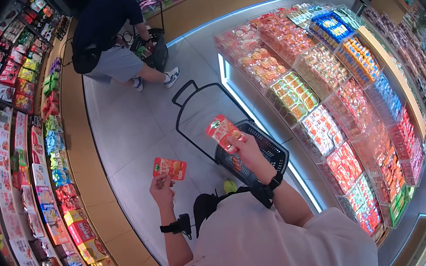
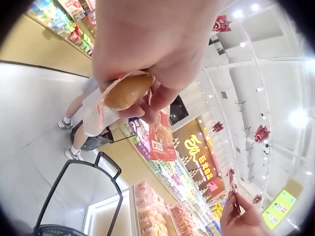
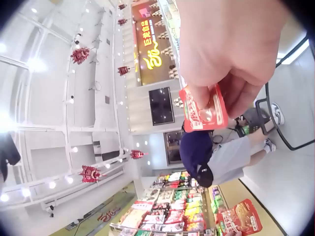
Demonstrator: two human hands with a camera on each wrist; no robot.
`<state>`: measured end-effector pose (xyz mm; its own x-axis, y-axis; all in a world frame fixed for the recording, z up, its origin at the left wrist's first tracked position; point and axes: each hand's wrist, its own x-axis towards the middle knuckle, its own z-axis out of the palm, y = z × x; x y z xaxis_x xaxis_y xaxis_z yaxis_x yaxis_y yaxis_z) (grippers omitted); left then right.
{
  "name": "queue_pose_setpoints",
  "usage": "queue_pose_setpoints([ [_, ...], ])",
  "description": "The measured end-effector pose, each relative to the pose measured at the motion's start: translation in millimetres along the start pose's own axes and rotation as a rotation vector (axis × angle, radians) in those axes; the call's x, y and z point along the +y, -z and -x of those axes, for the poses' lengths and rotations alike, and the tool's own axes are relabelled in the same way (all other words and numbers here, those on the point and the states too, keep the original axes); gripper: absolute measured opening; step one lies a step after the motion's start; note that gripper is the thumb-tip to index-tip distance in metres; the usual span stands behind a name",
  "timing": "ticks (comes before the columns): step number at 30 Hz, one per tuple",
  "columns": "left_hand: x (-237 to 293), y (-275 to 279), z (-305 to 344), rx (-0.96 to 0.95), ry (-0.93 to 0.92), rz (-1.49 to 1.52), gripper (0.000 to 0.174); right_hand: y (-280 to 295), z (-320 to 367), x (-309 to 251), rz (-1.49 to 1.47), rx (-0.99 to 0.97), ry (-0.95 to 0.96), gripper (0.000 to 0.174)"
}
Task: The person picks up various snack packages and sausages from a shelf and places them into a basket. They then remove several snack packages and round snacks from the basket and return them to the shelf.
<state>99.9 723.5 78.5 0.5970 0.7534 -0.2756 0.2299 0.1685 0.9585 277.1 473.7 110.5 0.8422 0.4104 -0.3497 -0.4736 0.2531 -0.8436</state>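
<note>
My left hand (image 1: 162,192) pinches a red snack packet (image 1: 170,168) by its lower left corner, its printed front facing up. In the left wrist view, a tan oval thing in a pale, clear wrapper (image 2: 129,92) also shows under that hand's fingers, beside the red packet (image 2: 161,140). My right hand (image 1: 250,152) holds another red packet (image 1: 220,129) between thumb and fingers; the right wrist view shows the thumb across this packet's face (image 3: 199,118). Below the right hand stands a black shopping basket (image 1: 277,152), with some red packaging inside, partly hidden by the hand.
The basket's long handle (image 1: 177,120) reaches forward over the tiled floor (image 1: 127,127). Ahead, a person (image 1: 110,34) bends over another black basket (image 1: 159,54). Clear bins of packaged snacks (image 1: 327,113) line the right; stocked shelves (image 1: 42,170) line the left.
</note>
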Motion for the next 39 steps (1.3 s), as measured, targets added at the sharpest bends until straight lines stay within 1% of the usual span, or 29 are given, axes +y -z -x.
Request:
queue_pose_setpoints([
  [2, -4.3, -12.5, -21.1, -0.068, 0.007, 0.074, 0.011, 3.3, -16.3, 2.3, -0.224, -0.06, 0.025, 0.029],
  [4, -22.5, -25.8, -49.7, -0.115, -0.02, 0.104, 0.012, 6.3, -26.3, 1.8, -0.299, -0.053, -0.011, 0.027],
  [6, -11.0, -38.6, -67.2, -0.177, 0.036, 0.081, 0.011, 11.4, -40.7, 13.0, -0.334, -0.025, -0.12, 0.025],
  [7, -1.8, -41.8, -77.7, -0.168, 0.038, 0.073, 0.011, 8.0, -49.5, 20.7, -0.334, 0.005, -0.151, 0.025],
  [9, 13.7, -45.2, -104.1, -0.212, 0.125, 0.039, 0.011, -9.1, -77.3, 44.6, -0.362, -0.013, -0.142, 0.024],
  [10, 13.1, -42.4, -123.3, -0.231, 0.057, 0.065, 0.01, -15.6, -94.8, 60.0, -0.385, -0.024, -0.128, 0.023],
  [11, 12.2, -34.2, -142.4, -0.229, 0.067, 0.06, 0.01, -23.2, -115.9, 76.0, -0.387, -0.018, -0.138, 0.023],
  [14, 32.8, -12.7, -207.5, -0.219, 0.131, 0.0, 0.01, -49.6, -189.1, 130.9, -0.158, -0.012, -0.27, 0.023],
  [15, 38.1, -6.0, -231.0, -0.217, 0.108, 0.043, 0.01, -54.0, -215.5, 153.4, -0.162, -0.009, -0.285, 0.023],
  [17, 49.9, 9.3, -286.1, -0.204, 0.036, 0.067, 0.011, -64.9, -264.6, 200.8, -0.011, -0.005, -0.303, 0.026],
  [18, 51.4, 15.1, -312.9, -0.191, 0.001, 0.053, 0.011, -79.2, -282.8, 204.6, 0.088, -0.019, -0.269, 0.026],
  [20, 92.1, 24.6, -350.3, -0.236, 0.106, -0.029, 0.013, -106.5, -305.4, 208.1, 0.283, -0.035, -0.264, 0.029],
  [21, 107.8, 24.9, -367.7, -0.236, 0.122, -0.082, 0.012, -118.6, -326.0, 209.4, 0.378, -0.036, -0.246, 0.031],
  [22, 108.1, 26.8, -388.3, -0.257, 0.06, -0.079, 0.012, -126.7, -345.3, 218.7, 0.359, -0.008, -0.209, 0.03],
  [23, 109.8, 28.1, -406.5, -0.25, 0.085, -0.101, 0.012, -134.7, -363.1, 227.1, 0.336, 0.028, -0.162, 0.03],
  [24, 112.3, 27.5, -422.6, -0.287, 0.066, -0.132, 0.013, -140.0, -378.6, 230.9, 0.32, 0.034, -0.187, 0.03],
  [25, 117.8, 25.0, -436.3, -0.332, 0.047, -0.162, 0.013, -142.8, -391.0, 232.0, 0.358, 0.059, -0.274, 0.028],
  [26, 125.1, 20.5, -447.6, -0.339, 0.131, -0.218, 0.015, -145.1, -399.2, 233.6, 0.394, 0.089, -0.36, 0.027],
  [28, 121.8, 10.7, -473.6, -0.398, 0.133, -0.248, 0.015, -140.1, -416.8, 255.8, 0.305, 0.144, -0.383, 0.027],
  [29, 119.5, 5.4, -483.4, -0.433, 0.123, -0.251, 0.015, -132.4, -417.2, 264.2, 0.241, 0.177, -0.39, 0.028],
  [31, 115.2, -5.6, -498.4, -0.486, 0.122, -0.238, 0.015, -133.3, -405.9, 251.1, 0.298, 0.141, -0.396, 0.035],
  [32, 113.0, -17.5, -505.9, -0.516, 0.104, -0.211, 0.014, -135.0, -391.7, 236.9, 0.308, 0.139, -0.386, 0.037],
  [33, 113.5, -27.8, -510.1, -0.57, 0.099, -0.216, 0.014, -136.3, -375.4, 212.0, 0.425, 0.124, -0.405, 0.039],
  [34, 115.5, -40.8, -512.4, -0.617, 0.128, -0.258, 0.012, -127.4, -362.3, 202.4, 0.45, 0.102, -0.471, 0.043],
  [35, 116.5, -56.0, -513.8, -0.631, 0.198, -0.277, 0.01, -120.3, -345.5, 193.9, 0.464, 0.087, -0.406, 0.045],
  [36, 104.7, -68.7, -520.4, -0.701, 0.164, -0.247, 0.01, -116.6, -329.5, 178.2, 0.513, 0.102, -0.474, 0.047],
  [37, 101.8, -85.1, -521.0, -0.76, 0.151, -0.23, 0.011, -113.2, -307.2, 171.5, 0.531, 0.154, -0.384, 0.044],
  [38, 103.1, -103.3, -518.2, -0.789, 0.198, -0.266, 0.012, -105.1, -288.9, 166.2, 0.602, 0.155, -0.397, 0.041],
  [39, 104.6, -128.7, -517.3, -0.855, 0.178, -0.269, 0.012, -99.1, -268.2, 155.9, 0.551, 0.179, -0.368, 0.038],
])
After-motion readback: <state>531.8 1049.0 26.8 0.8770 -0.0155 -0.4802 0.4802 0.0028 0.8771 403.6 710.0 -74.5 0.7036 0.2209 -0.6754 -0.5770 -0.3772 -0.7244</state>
